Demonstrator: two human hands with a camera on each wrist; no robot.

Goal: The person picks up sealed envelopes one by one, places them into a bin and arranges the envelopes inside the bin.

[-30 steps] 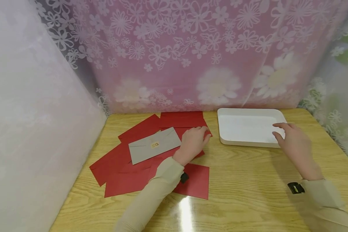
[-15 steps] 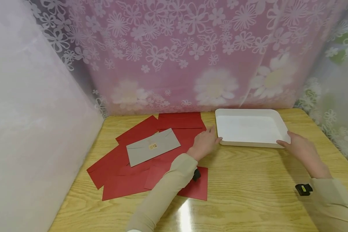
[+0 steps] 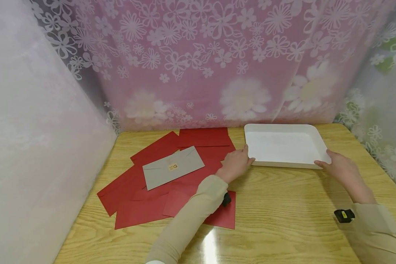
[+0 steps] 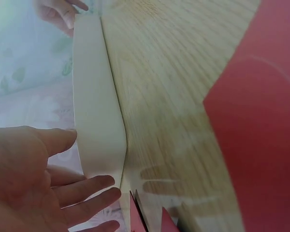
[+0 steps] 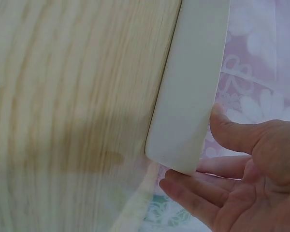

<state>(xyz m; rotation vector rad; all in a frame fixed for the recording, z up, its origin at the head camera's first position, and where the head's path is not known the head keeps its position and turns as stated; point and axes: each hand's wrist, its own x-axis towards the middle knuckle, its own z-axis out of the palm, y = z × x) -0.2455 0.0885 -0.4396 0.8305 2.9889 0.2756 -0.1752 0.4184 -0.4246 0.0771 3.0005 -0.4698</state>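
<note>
A shallow white tray (image 3: 285, 146) sits at the back right of the wooden table. My left hand (image 3: 235, 164) holds its near left corner, thumb at the front rim and fingers along the left side. At the near right corner, my right hand (image 3: 344, 172) grips the tray likewise, thumb on the rim. The right wrist view shows the right fingers (image 5: 188, 186) around the end of the tray's wall (image 5: 183, 96). In the left wrist view the left thumb (image 4: 60, 140) touches the upper edge. Nothing lies inside the tray.
Several red envelopes (image 3: 142, 212) lie overlapping on the left half of the table (image 3: 267, 223). On top of them rests a grey envelope (image 3: 161, 172) with a small gold sticker. A flowered curtain (image 3: 191, 66) hangs right behind the table's back edge.
My left hand has moved right from above the red envelopes to the tray's left corner. My right hand has come from over the tray to its right corner. The envelopes stay put.
</note>
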